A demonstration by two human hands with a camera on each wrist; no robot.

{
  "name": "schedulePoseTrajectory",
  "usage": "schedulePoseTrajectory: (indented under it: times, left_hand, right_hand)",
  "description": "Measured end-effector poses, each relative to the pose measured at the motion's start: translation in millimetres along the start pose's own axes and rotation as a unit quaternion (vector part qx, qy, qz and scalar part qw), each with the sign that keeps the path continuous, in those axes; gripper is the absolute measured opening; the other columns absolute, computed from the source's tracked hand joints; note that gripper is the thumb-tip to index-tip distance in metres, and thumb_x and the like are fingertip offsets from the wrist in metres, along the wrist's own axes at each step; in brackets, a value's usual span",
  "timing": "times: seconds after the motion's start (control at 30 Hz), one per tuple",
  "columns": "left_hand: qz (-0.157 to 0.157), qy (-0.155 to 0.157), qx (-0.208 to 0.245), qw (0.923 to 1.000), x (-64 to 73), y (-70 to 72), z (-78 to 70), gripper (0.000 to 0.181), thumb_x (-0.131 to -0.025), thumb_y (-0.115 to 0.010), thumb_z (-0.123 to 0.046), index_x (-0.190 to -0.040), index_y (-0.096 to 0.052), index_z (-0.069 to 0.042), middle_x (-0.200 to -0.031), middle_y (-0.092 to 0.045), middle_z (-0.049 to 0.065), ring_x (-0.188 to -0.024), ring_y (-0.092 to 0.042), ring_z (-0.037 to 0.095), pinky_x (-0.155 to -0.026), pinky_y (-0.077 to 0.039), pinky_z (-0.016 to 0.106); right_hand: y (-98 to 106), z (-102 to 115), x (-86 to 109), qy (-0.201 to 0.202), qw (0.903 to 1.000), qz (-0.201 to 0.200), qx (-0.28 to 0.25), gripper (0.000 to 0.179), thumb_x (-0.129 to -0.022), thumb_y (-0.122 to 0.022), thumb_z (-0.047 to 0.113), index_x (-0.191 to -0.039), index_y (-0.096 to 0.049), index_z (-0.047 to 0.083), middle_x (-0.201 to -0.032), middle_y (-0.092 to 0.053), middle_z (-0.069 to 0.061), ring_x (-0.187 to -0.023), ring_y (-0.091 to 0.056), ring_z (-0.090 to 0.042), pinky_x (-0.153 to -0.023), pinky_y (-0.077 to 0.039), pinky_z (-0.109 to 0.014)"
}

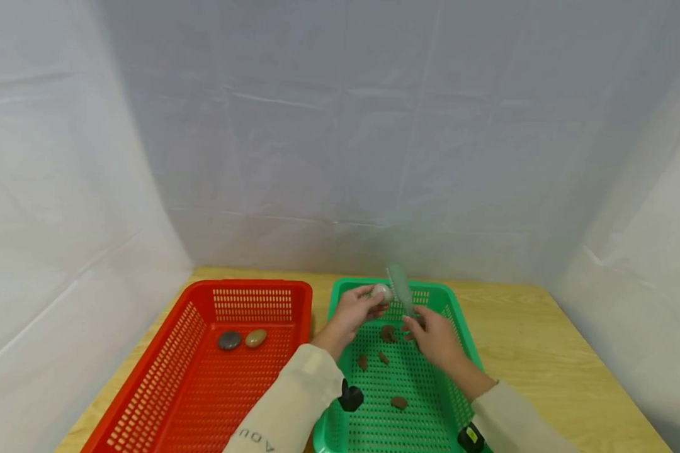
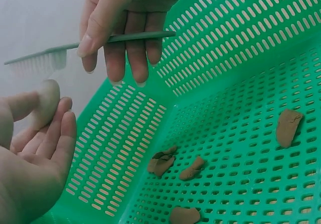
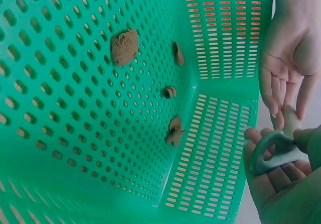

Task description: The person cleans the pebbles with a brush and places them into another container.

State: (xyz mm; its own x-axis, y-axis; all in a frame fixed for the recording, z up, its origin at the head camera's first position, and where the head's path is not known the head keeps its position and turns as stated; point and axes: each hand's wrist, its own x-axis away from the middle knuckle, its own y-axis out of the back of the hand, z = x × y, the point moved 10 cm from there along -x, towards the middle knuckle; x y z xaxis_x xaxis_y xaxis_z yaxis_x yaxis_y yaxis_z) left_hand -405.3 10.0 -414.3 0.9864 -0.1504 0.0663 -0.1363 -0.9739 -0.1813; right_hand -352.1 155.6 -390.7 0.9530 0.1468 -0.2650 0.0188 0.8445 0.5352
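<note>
Over the far end of a green basket (image 1: 459, 318), my left hand (image 1: 348, 314) pinches a smooth, pale stone (image 1: 382, 293) between thumb and fingers. My right hand (image 1: 435, 340) grips the handle of a green brush (image 1: 400, 288), whose bristles face the stone. In the left wrist view the bristles of the brush (image 2: 45, 56) hang just above the stone (image 2: 46, 103); whether they touch is unclear. A loop-shaped handle end (image 3: 273, 151) shows in the right wrist view. Several brown, clay-like pieces (image 1: 399, 402) lie on the basket's floor below both hands.
To the left stands a red basket (image 1: 221, 393) holding a dark grey stone (image 1: 229, 340) and a tan stone (image 1: 255, 338). Both baskets sit on a wooden table (image 1: 535, 340). White sheeting (image 1: 328, 157) encloses the back and sides.
</note>
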Motion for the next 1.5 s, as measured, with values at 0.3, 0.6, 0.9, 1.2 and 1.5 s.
schedulePoseTrajectory:
  times: [0.3,0.6,0.9,1.2,1.5]
  left_hand:
    - [-0.015,0.010,0.011,0.9998,1.6,4.6,1.2,0.038,-0.100,-0.055,-0.015,-0.132,-0.055,0.006,-0.107,-0.069,0.017,-0.084,-0.069,0.014,-0.083,-0.057,0.032]
    - [-0.024,0.005,0.007,0.9997,-0.3,6.9,-1.3,0.039,-0.099,-0.057,-0.013,-0.134,-0.053,0.005,-0.100,-0.071,0.016,-0.081,-0.069,0.013,-0.079,-0.057,0.030]
    - [-0.048,0.009,0.060,0.9970,-3.8,10.0,-11.4,0.041,-0.100,-0.054,-0.007,-0.136,-0.047,0.009,-0.121,-0.058,0.034,-0.088,-0.071,0.021,-0.075,-0.057,0.024]
    - [-0.030,0.014,0.029,0.9990,16.4,27.9,-59.8,0.039,-0.102,-0.051,-0.013,-0.136,-0.049,0.007,-0.129,-0.056,0.029,-0.081,-0.067,0.010,-0.063,-0.050,0.015]
    - [-0.006,0.055,-0.038,0.9977,30.3,100.9,-72.3,0.040,-0.102,-0.053,-0.019,-0.135,-0.045,0.002,-0.130,-0.054,0.019,-0.089,-0.066,0.011,-0.067,-0.048,0.016]
  right_hand:
    - [-10,9,2.2,0.035,0.9982,0.048,0.013,0.033,-0.097,-0.060,0.011,-0.126,-0.059,-0.005,-0.089,-0.072,-0.014,-0.071,-0.069,-0.021,-0.053,-0.050,-0.024]
    - [-9,5,0.9,0.037,0.9976,0.053,0.023,0.025,-0.097,-0.060,0.009,-0.117,-0.064,-0.005,-0.085,-0.071,-0.012,-0.066,-0.066,-0.020,-0.051,-0.049,-0.024]
    - [7,-6,-12.9,-0.009,0.9992,0.016,0.036,0.018,-0.097,-0.058,0.010,-0.105,-0.066,-0.005,-0.081,-0.071,-0.012,-0.069,-0.069,-0.025,-0.052,-0.050,-0.026]
    - [10,-9,-5.2,-0.053,0.9975,0.046,0.009,0.031,-0.099,-0.057,0.013,-0.122,-0.059,-0.008,-0.087,-0.072,-0.015,-0.075,-0.070,-0.027,-0.051,-0.050,-0.029]
    - [10,-11,1.3,-0.062,0.9970,0.046,0.010,0.031,-0.099,-0.056,0.012,-0.122,-0.059,-0.008,-0.086,-0.072,-0.014,-0.072,-0.067,-0.024,-0.051,-0.048,-0.030]
